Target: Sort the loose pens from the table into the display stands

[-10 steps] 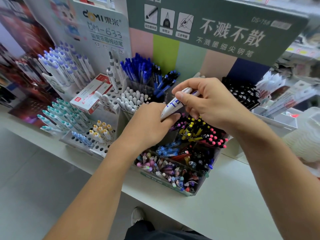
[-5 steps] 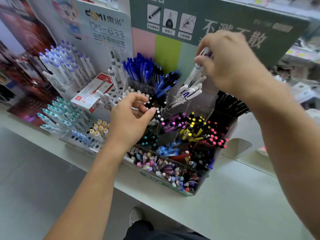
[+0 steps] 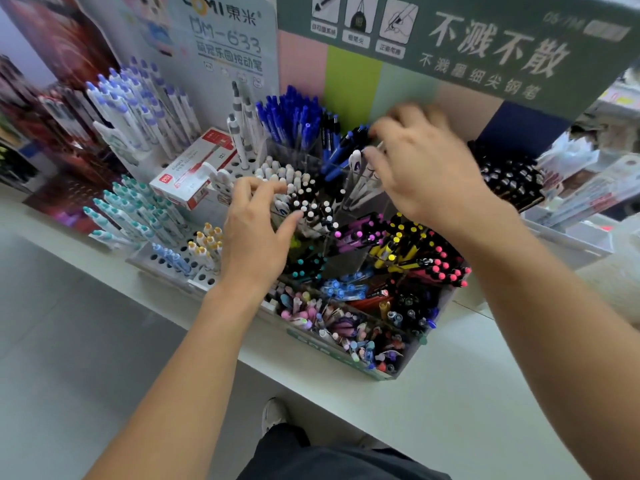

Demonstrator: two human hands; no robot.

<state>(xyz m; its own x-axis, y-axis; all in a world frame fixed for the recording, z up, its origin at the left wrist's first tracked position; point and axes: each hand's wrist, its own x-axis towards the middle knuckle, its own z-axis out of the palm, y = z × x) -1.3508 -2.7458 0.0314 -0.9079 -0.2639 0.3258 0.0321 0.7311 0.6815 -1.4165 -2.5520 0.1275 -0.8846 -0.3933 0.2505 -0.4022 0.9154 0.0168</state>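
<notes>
While both hands work above the stand, this is how things lie:

Right hand (image 3: 426, 168): blurred, hovering over the far middle compartment of the clear display stand (image 3: 433, 306); fingers bent downward, but I cannot tell if they pinch a pen or are just letting go.
Left hand (image 3: 256, 237): relaxed, fingers spread and holding nothing, beside the black pens with white caps (image 3: 311, 209); probably ready to steady or separate the neighbours.
White pens with blue print (image 3: 360, 181): the task's things, leaning in the compartment directly under the right hand; slim white barrels, rounded caps, dark markings.
Reason for placing: each compartment keeps one kind, so white goes with white.
Blue pens (image 3: 291, 116): standing far left of the right hand.
Worktop (image 3: 450, 393): pale, carrying the stand; no loose pen visible on it.
</notes>
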